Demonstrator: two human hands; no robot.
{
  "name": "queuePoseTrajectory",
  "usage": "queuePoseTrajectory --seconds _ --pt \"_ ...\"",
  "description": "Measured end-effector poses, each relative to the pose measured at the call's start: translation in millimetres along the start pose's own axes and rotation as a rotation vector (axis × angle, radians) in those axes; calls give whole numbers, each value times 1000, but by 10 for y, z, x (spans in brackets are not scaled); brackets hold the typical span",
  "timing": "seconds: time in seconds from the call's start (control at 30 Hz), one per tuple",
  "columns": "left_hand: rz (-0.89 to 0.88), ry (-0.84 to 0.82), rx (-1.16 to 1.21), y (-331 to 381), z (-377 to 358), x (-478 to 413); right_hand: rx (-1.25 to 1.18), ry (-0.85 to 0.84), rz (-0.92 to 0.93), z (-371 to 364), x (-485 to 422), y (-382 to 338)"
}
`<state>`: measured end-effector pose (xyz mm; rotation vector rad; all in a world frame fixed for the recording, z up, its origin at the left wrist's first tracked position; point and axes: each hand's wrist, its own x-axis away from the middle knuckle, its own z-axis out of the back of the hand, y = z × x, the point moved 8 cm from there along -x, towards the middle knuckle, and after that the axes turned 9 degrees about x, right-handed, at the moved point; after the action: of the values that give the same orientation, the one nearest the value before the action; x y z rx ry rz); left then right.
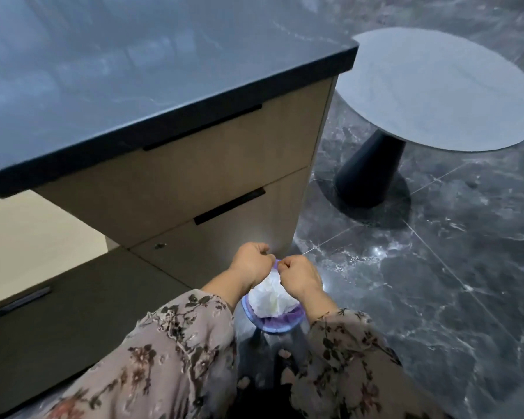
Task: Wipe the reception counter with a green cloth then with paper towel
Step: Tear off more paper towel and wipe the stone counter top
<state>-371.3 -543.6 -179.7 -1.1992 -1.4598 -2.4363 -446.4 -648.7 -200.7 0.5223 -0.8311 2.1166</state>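
The reception counter [127, 74] has a dark glossy top and fills the upper left. On the floor by its corner stands a small bin with a purple liner [280, 325]. Crumpled white paper towel [271, 297] lies inside it. My left hand [250, 261] and my right hand [300, 275] are both curled into fists just above the bin. Each pinches the far rim of the liner, and the two hands sit close together. No green cloth is in view.
Wooden drawer fronts [212, 152] with black slot handles run under the counter top. A round grey table [436, 92] on a dark cone base stands to the right. Dark marble floor tiles [436, 282] spread around the bin.
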Motion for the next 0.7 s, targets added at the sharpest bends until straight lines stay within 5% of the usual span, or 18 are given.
queuePoseTrajectory --seconds 0.47,0.7 --pt "-103 -18 -75 845 1193 1348 342 -53 457 853 1455 -1651" --pt "-84 148 -79 895 2035 2081 469 -155 766 718 2131 -2432"
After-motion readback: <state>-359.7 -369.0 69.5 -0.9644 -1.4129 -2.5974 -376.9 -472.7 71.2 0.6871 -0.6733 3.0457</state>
